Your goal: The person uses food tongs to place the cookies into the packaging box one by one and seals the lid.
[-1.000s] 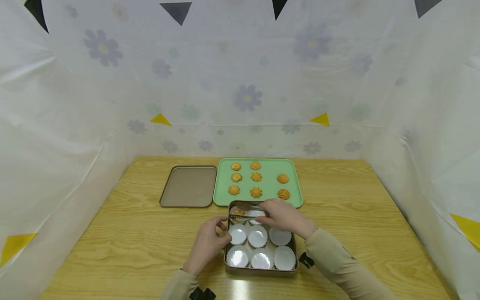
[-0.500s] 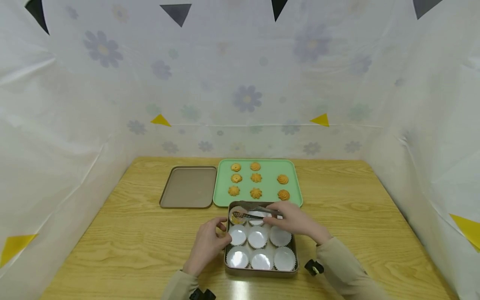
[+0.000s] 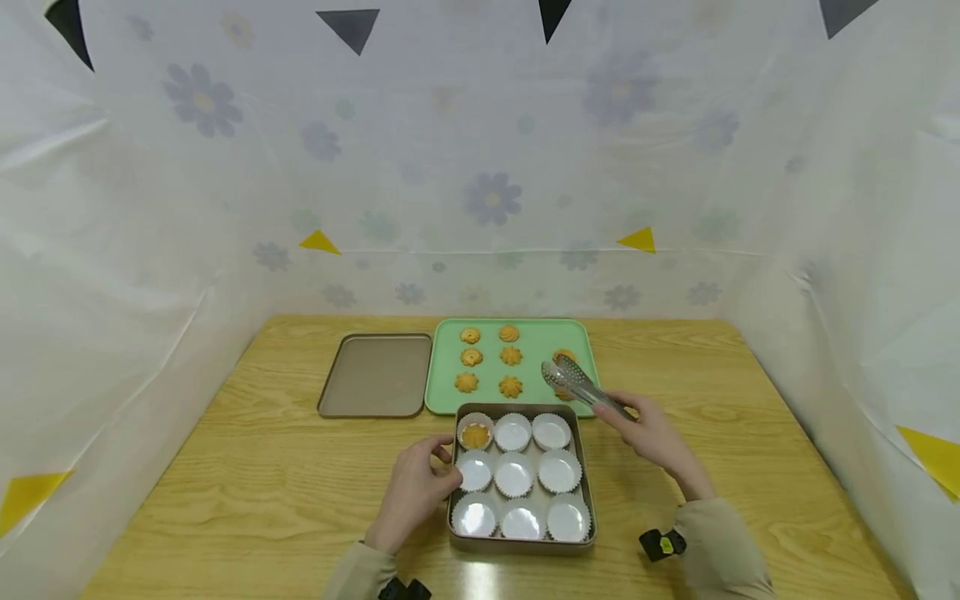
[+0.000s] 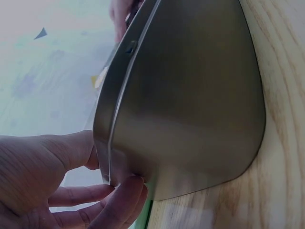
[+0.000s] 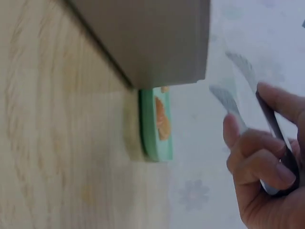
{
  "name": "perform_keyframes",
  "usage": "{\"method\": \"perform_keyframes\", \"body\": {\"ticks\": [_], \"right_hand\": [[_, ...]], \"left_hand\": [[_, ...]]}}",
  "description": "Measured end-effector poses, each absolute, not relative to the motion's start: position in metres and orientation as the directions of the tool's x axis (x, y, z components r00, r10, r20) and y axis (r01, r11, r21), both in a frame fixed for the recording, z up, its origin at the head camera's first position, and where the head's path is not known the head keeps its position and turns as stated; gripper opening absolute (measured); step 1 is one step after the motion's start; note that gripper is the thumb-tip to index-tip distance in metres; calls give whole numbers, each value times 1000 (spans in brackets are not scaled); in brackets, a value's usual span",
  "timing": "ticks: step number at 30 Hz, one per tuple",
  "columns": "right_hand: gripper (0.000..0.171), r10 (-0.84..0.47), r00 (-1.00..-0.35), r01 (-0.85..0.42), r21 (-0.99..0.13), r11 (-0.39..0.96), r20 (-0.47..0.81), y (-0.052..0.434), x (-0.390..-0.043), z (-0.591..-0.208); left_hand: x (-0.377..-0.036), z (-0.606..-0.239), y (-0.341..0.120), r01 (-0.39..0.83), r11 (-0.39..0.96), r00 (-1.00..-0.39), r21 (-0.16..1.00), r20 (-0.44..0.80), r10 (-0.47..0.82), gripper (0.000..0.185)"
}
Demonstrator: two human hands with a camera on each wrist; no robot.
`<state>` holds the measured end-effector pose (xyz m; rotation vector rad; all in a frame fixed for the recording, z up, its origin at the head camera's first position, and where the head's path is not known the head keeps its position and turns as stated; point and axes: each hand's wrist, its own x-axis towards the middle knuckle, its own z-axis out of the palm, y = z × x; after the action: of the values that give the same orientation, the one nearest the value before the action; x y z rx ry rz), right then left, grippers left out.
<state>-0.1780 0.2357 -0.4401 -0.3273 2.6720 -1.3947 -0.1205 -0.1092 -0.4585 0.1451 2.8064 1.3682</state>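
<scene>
My left hand [image 3: 417, 487] grips the left wall of a brown metal tin [image 3: 521, 547], thumb at the rim and fingers against the outside in the left wrist view. Inside stand rows of white paper cups [image 3: 513, 475]. The back left cup holds a golden cookie [image 3: 475, 436]; the others show bare bottoms. My right hand [image 3: 656, 437] holds metal serving tongs [image 3: 588, 390], their perforated ends apart and nothing between them. These ends overlap two swirled cookies at the right of the green tray [image 3: 540, 337], partly hiding them. In the right wrist view, fingers wrap the tongs [image 5: 271, 117].
Several more cookies [image 3: 511, 356] lie in two columns on the left of the green tray, directly behind the tin. Beside that tray, a flat brown lid or tray [image 3: 378, 375] lies on the wooden table [image 3: 247, 467]. Floral white sheeting [image 3: 487, 150] surrounds the table.
My right hand has drawn the tongs out of the tin, back and to the right over the green tray. The cookie stays in the back left cup. My left hand has kept its place.
</scene>
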Motion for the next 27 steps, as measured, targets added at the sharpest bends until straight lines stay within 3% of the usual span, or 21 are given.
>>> {"method": "perform_keyframes", "body": {"ticks": [5, 11, 27], "right_hand": [[51, -131, -990, -126, -722, 681, 50, 239, -186, -446], [35, -82, -996, -90, -675, 732, 44, 241, -194, -452], [30, -86, -996, -84, -577, 812, 25, 232, -224, -460]], "left_hand": [[-120, -459, -109, 75, 613, -996, 787, 23, 92, 53], [-121, -460, -109, 74, 609, -995, 790, 17, 99, 54], [-121, -459, -109, 71, 616, -995, 784, 13, 98, 54]]}}
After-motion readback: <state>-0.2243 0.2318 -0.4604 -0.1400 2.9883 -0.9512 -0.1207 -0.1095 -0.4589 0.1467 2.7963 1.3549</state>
